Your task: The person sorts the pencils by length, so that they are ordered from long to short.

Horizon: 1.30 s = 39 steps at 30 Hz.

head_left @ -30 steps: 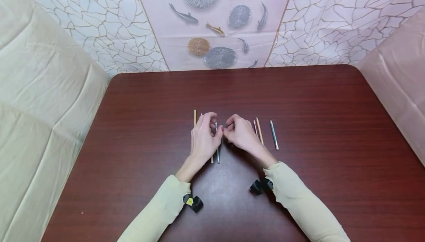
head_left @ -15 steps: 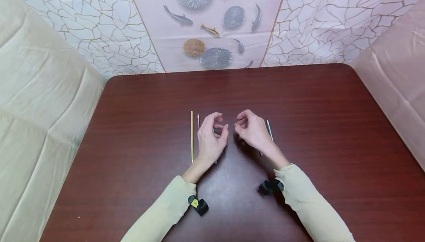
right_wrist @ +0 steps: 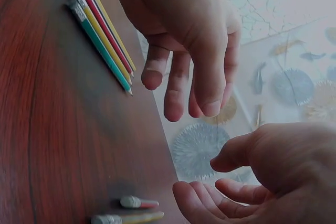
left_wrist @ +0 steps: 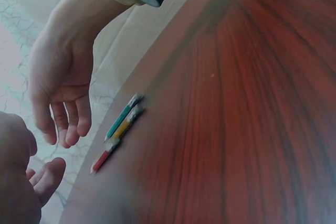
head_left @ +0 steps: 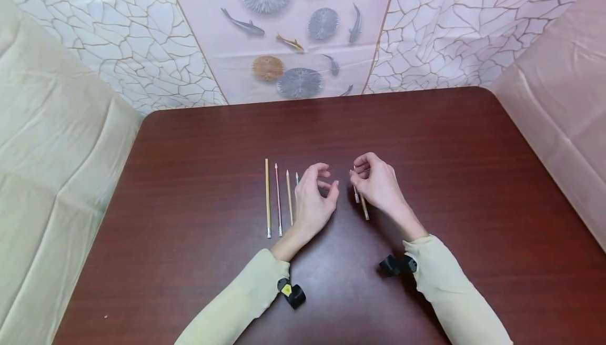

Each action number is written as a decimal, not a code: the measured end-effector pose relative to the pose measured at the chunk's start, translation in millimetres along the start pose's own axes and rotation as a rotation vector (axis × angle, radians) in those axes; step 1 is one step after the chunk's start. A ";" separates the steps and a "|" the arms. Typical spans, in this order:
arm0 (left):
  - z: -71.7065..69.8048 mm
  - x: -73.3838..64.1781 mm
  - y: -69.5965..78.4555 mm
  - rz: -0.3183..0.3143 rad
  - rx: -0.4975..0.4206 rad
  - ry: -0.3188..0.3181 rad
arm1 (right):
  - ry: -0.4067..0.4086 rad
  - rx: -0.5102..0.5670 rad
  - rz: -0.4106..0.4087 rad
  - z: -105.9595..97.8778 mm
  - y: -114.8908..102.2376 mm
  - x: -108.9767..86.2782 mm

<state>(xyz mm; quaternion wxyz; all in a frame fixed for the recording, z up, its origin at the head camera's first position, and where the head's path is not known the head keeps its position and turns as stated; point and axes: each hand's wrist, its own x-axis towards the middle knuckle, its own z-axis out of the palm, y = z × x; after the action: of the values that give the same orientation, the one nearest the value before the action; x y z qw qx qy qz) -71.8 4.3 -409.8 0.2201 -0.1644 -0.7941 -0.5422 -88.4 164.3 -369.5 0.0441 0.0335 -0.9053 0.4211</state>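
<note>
My left hand hovers over the table just right of a row of pencils, its fingers loosely curved around nothing. The row has a yellow pencil, a red one, a second yellow one and a green one, partly hidden by that hand in the head view. My right hand is above shorter pencils, thumb and fingers apart in the right wrist view. A short red pencil, a short yellow one and a short green one lie there; the head view hides the green one.
The dark red wooden table has a rounded far edge. Behind it hangs a patterned cloth, with pale cloth at the sides. A black camera is strapped on each wrist. A tiny speck lies at the lower left.
The hands, close together one second ago, have moved apart, both shifting right in the view. The left row of pencils is uncovered more; the right hand now covers the short green pencil.
</note>
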 end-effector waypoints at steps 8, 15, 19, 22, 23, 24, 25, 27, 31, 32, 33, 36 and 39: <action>15.5 -2.0 9.8 -0.026 0.005 -0.037 | 0.037 -0.022 0.032 -10.8 7.2 -3.1; 28.7 -1.9 14.6 -0.070 -0.012 -0.082 | 0.045 -0.005 0.060 -17.0 12.3 -5.7; 35.4 -2.6 17.9 -0.086 -0.014 -0.117 | 0.050 0.029 0.067 -19.8 14.8 -6.8; 39.4 -3.3 19.6 -0.092 -0.001 -0.140 | 0.060 0.034 0.064 -21.8 16.3 -7.5; 41.1 -3.8 19.6 -0.093 0.005 -0.148 | 0.064 0.030 0.062 -22.4 16.8 -7.6; 42.7 -4.3 19.7 -0.094 0.014 -0.157 | 0.069 0.021 0.060 -23.1 17.3 -7.8; 43.8 -4.5 19.6 -0.093 0.022 -0.163 | 0.073 0.010 0.056 -23.4 17.5 -7.7; 45.9 -5.1 19.5 -0.090 0.044 -0.172 | 0.077 -0.009 0.054 -24.1 18.0 -7.6; 49.3 -5.9 19.1 -0.089 0.077 -0.169 | 0.067 0.002 0.070 -24.7 19.5 -7.9; 50.0 -5.9 18.9 -0.091 0.090 -0.167 | 0.062 0.021 0.077 -24.8 19.7 -8.2; 50.7 -5.9 18.8 -0.094 0.099 -0.167 | 0.057 0.041 0.085 -24.9 19.8 -8.5; 52.6 -6.3 17.9 -0.099 0.171 -0.163 | 0.046 0.101 0.106 -24.6 20.6 -9.0; 54.1 -6.8 17.4 -0.104 0.257 -0.160 | 0.049 0.119 0.112 -24.6 21.5 -9.5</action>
<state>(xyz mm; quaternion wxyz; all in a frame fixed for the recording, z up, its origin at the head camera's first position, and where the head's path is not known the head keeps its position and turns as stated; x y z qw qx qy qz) -66.5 60.9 -416.7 0.1470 -0.1363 -0.8794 -0.4318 -79.8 197.2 -371.1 0.0405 -0.0250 -0.8779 0.4765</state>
